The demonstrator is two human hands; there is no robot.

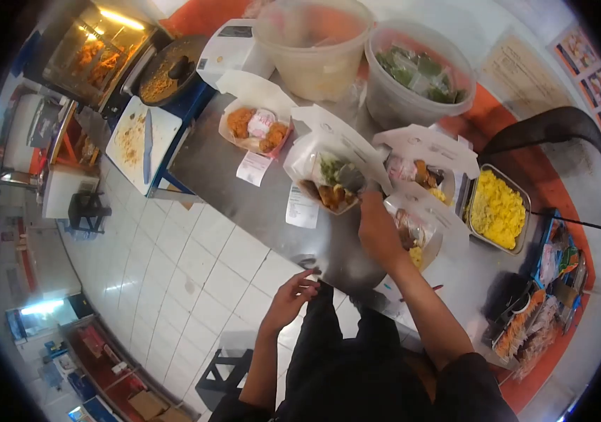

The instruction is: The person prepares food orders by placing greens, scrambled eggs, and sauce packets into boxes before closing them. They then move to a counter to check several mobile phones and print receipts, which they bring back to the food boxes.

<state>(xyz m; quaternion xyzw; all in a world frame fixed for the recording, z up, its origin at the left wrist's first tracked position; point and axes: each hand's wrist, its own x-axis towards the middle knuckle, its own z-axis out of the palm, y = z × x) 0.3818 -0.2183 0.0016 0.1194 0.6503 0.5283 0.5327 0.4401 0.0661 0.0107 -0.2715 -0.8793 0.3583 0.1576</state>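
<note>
My right hand (pixel 379 228) is closed around a metal spoon (pixel 350 177), whose bowl is over an open white food box (pixel 300 156). Browned pieces of food and some green leaves (pixel 329 169) lie in that box, beside a wrapped bundle. My left hand (pixel 292 301) hangs in the air off the table's front edge, fingers loosely apart and holding nothing. To the right are two more open boxes, the upper box (pixel 455 150) and the lower box (pixel 441 211), with yellow food inside. At the left, another box (pixel 257 98) contains fried chicken (pixel 239 121) and a wrapped bundle.
Paper receipts (pixel 302 207) lie along the steel table (pixel 209 165). A metal tray of yellow food (pixel 499 207) stands right, near a blue basket (pixel 548 264). Behind are a bucket of bagged greens (pixel 423 74) and another bucket (pixel 311 53). A knife (pixel 147 148) lies on a white board (pixel 123 141).
</note>
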